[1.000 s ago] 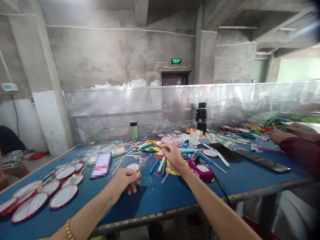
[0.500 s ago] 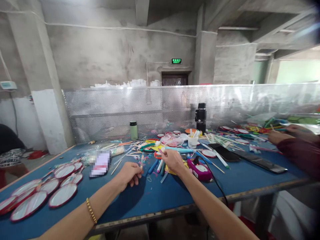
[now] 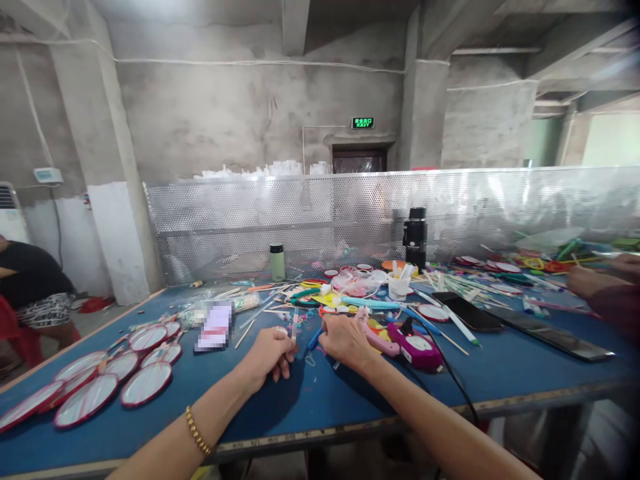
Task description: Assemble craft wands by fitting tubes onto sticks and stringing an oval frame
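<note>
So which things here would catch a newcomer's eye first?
Probably the cluster of round white discs with red rims, overlapping on the left of the blue table. Next comes the bright purple device with a black cable, just right of the right hand. Higher up, the green EXIT sign glows on the grey wall above a dark doorway.
</note>
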Motion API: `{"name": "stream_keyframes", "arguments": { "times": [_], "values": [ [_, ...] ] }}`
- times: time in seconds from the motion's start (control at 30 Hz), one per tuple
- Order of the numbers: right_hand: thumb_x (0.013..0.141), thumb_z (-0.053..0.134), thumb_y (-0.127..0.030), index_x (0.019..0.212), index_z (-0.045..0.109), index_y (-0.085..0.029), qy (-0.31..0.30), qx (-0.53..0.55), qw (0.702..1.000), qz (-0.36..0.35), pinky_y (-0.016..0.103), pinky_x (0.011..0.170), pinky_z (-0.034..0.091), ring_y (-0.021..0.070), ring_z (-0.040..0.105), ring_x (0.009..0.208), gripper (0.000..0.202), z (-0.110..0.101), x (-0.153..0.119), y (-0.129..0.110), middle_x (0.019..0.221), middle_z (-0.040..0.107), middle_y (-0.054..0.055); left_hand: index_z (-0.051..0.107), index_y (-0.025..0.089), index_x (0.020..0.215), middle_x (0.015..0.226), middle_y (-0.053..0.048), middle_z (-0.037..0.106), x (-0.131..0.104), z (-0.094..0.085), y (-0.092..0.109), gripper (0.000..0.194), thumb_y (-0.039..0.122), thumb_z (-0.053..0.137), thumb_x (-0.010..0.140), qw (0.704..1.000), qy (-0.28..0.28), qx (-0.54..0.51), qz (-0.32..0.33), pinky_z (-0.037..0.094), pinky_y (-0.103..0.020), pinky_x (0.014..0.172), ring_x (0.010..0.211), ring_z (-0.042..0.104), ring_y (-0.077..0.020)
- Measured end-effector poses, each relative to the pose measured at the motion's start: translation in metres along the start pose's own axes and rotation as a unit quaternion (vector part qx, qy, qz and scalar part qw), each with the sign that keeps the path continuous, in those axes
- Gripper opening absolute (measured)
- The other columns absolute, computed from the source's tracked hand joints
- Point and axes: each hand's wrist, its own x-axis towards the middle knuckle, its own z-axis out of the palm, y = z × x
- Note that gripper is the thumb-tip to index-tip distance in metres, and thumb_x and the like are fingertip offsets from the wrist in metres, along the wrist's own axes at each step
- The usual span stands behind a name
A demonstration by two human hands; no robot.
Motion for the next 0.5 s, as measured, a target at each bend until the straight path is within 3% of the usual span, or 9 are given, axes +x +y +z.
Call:
{"name": "stream_keyframes", "arguments": {
  "times": [0.33,0.5],
  "values": [
    [0.078,0.051,-0.017,0.086,0.071,-0.010,-0.009,0.022,1.000,0.004,0.035,0.073,0.042,0.0317,0.067,0.087,0.022,0.002,0.012,-0.002,0.089,0.071,0.021,0.058,0.013,0.065,0.050,0.003,0.058,-0.012,-0.005,-0.001,0.020,0.030,0.062,0.074,0.999,-0.010,-0.039,-0.008,0.030,-0.016,0.025,0.032,0.056,-0.0096],
    [0.084,0.047,-0.021,0.086,0.071,-0.015,0.003,0.142,0.989,-0.048,0.026,0.070,0.040,0.0188,0.063,0.079,0.024,-0.009,0.009,-0.010,0.082,0.071,0.008,0.055,0.014,0.067,0.052,0.004,0.057,-0.018,0.001,0.000,0.025,0.036,0.064,0.075,0.998,-0.010,-0.067,-0.001,0.033,-0.016,0.026,0.034,0.056,-0.0089]
  ]
}}
